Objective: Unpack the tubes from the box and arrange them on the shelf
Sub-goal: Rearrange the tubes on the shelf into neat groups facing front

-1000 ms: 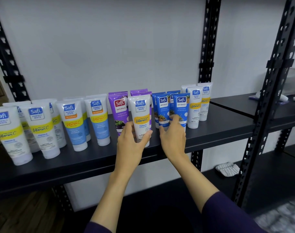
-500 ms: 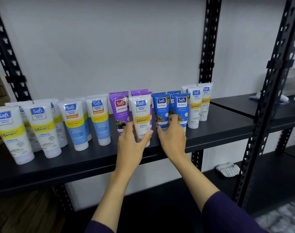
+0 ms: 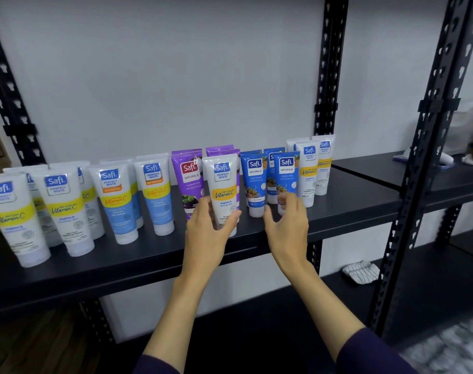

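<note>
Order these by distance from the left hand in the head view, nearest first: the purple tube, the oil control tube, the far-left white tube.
From the left hand:
1. Purple tube, just behind its fingers.
2. Oil control tube, further left on the shelf.
3. Far-left white tube, at the row's left end.

The left hand is covering the base of the white tube. The right hand's blurred fingers are hiding the lower part of a blue tube. Rear-row tubes are showing only their tops. The leftmost tube is being cut by the frame edge, its small print smearing.
</note>
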A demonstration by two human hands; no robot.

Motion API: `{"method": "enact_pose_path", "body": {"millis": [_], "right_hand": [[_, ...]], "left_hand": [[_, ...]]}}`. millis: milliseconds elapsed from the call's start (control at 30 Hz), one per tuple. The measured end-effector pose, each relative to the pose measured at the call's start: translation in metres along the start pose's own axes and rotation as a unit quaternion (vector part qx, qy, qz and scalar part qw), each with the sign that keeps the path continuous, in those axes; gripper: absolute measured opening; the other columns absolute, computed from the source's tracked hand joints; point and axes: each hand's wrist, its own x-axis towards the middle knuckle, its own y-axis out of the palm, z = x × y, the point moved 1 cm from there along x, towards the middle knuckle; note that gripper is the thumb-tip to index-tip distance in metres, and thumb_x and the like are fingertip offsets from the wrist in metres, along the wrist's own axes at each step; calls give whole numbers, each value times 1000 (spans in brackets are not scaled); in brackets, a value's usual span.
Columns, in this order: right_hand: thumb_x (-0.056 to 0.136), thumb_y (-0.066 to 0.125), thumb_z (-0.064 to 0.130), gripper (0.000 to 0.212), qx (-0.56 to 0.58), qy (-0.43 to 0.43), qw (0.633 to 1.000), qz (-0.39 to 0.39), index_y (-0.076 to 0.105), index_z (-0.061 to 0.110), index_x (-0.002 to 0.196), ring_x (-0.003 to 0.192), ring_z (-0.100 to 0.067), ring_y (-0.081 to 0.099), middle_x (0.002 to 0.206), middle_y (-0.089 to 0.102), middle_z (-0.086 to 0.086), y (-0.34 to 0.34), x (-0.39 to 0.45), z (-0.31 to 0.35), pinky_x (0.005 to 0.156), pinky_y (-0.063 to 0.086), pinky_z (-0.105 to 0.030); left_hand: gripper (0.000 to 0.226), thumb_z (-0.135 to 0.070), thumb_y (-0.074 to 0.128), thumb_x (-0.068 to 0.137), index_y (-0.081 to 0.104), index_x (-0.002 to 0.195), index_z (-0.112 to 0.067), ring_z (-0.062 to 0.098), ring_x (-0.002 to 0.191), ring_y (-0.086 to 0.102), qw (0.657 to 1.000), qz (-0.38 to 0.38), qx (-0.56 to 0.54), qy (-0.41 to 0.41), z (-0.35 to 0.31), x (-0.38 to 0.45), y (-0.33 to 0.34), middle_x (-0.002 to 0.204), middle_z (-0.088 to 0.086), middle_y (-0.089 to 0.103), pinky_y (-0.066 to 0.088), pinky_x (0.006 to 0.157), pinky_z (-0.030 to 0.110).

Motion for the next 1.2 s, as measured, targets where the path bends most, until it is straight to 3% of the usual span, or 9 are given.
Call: {"method": "enact_pose_path", "body": {"millis": [167, 333, 667, 800, 933, 1067, 1200], "right_hand": [[84, 71, 16, 46, -48, -8, 998, -40, 50, 9, 124, 117, -18, 47, 126, 48, -9, -12, 10, -11, 85, 44, -20], [85, 69, 16, 48, -29, 25, 999, 14, 45, 14, 127, 108, -19, 58, 123, 55, -6, -10, 18, -16, 83, 55, -35], [87, 67, 14, 35, -35, 65, 997, 39, 50, 11, 117, 107, -19, 57, 118, 57, -8, -5, 28, -12, 77, 47, -25], [88, 64, 10, 21, 81, 25, 996, 33, 57, 11, 108, 98, -9, 58, 110, 58, -1, -6, 15, 0, 74, 49, -13], [91, 62, 19, 16, 216, 33, 969, 112, 65, 13, 105, 93, -1, 62, 101, 66, 5, -4, 4, 26, 73, 48, -8], [87, 66, 25, 27, 291, 39, 940, 177, 60, 17, 113, 95, 4, 62, 105, 66, 9, 4, 0, 49, 77, 51, -11], [79, 74, 31, 45, 259, 27, 952, 164, 53, 19, 117, 95, 2, 62, 110, 65, 9, 17, -6, 56, 77, 51, -10]], "left_hand": [[49, -38, 69, 81, 48, 123, -26, 6, 110, 57, 1000, 0, 1, 1, 1, 0, 1, 123, -10, 58, 47, 81, 16], [50, -39, 69, 81, 47, 124, -25, 7, 111, 56, 1000, 1, 0, -3, 1, 0, 2, 125, -9, 58, 48, 83, 19], [53, -38, 70, 79, 46, 125, -22, 6, 108, 58, 1000, 2, -3, -2, -1, -1, 0, 122, -10, 58, 51, 84, 21], [52, -35, 73, 77, 42, 116, -21, 5, 98, 61, 1000, -8, -9, 2, -4, -1, -1, 112, -8, 60, 50, 75, 14], [45, -36, 71, 77, 40, 109, -27, -1, 94, 60, 1000, 11, 6, 6, -7, -2, -1, 107, -14, 59, 50, 75, 13], [19, -40, 51, 92, 51, 103, -24, 6, 89, 60, 990, 14, 135, 45, 1, -11, -15, 101, -11, 63, 54, 74, 31], [15, -29, 47, 97, 58, 98, -20, 11, 80, 56, 944, -9, 312, 106, 12, -27, -31, 92, -5, 62, 45, 58, 28]]}}
